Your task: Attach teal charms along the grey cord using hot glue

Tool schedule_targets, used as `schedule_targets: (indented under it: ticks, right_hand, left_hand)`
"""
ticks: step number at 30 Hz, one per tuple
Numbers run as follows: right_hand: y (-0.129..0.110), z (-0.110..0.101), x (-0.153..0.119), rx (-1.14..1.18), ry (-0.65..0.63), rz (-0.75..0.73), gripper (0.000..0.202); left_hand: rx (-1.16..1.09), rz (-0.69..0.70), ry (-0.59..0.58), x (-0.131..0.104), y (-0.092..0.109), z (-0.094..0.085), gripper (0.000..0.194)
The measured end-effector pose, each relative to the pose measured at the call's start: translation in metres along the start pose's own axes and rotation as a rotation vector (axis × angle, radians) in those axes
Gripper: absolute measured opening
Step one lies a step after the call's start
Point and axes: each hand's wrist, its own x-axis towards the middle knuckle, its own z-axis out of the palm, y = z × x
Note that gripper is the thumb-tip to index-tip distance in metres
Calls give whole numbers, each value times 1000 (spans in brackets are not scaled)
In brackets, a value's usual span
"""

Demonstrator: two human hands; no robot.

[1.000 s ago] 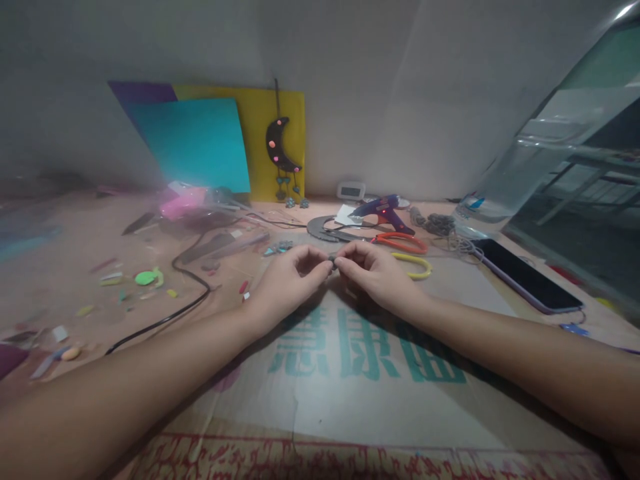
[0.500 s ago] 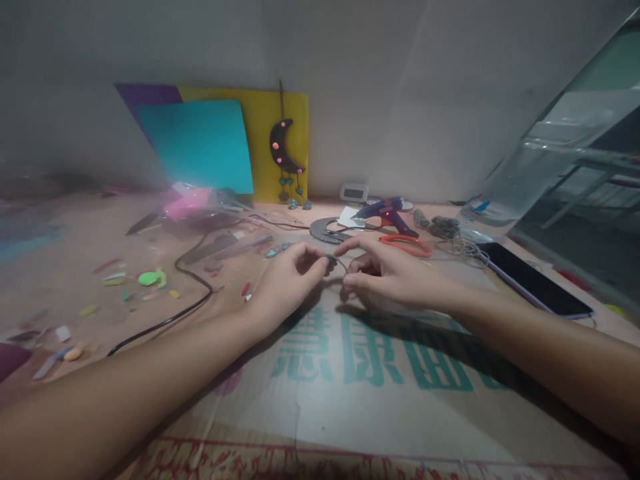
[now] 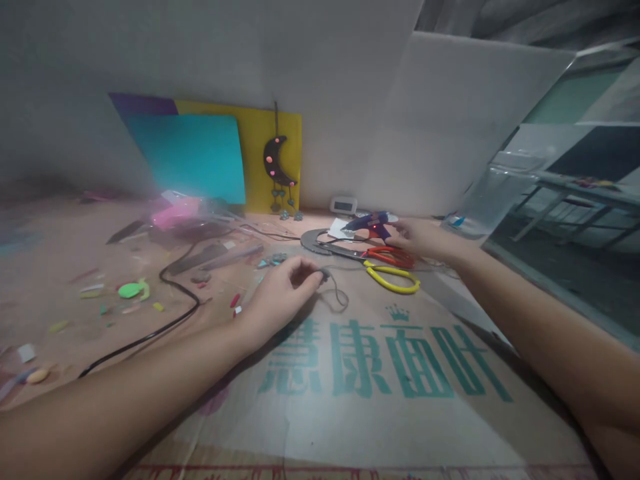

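My left hand (image 3: 285, 293) pinches a small dark grey piece (image 3: 325, 273) between thumb and fingertips, above the printed cardboard. A thin grey cord (image 3: 343, 297) loops down from that piece, and another length runs to the right. At the back, my right hand (image 3: 420, 240) has its fingers closed at the handle of a dark blue glue gun (image 3: 369, 221), whose small red light is lit. Just in front of the gun lie a grey crescent shape (image 3: 313, 241) and scissors with one orange and one yellow handle (image 3: 395, 289).
A crescent moon ornament (image 3: 273, 160) hangs against a yellow sheet (image 3: 250, 127) with a blue sheet (image 3: 195, 157). A black cable (image 3: 150, 328) crosses the left side among scattered clay bits. A white digital display (image 3: 344, 205) stands by the wall. Green characters mark the cardboard (image 3: 350, 433).
My right hand has left the cord by my left hand and moved back and right to the glue gun. The yellow scissor handle is uncovered. My left hand still pinches the grey piece.
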Motion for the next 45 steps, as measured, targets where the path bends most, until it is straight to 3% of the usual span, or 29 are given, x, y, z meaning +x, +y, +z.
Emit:
schedule_targets:
  ticks: [4,9,15,22,27,30,36,41,45]
  right_hand:
    - [-7,23,14,219,-36,46,50]
    - [-15,40,29,262,43,106,37]
    - [-20,33,28,400,69,118,19]
    - [-46,6,-19,589,13,15,29]
    - [-74,7,-75,651,138,-227,17]
    - [-77,14,-98,564,129,-225,18]
    - [-62,31,-105,513,152,-216,31]
    - [-68,30,-104,551,74,-301,29]
    - [-68,33,-107,512,25,-287,29]
  left_hand:
    - [-4,-28,-10,1,-1,1,22]
    - [7,-42,2,1,3,1,21]
    - [-29,-32,2,1,2,0,20]
    - [-77,4,5,1,1,0,20]
    - [-117,12,29,1,2,0,16]
    - [-118,-16,29,3,2,0,15]
    - [-144,-54,5,4,2,-1,19]
    - [-133,-45,19,3,2,-2,18]
    - [-138,-38,22,3,1,-1,16]
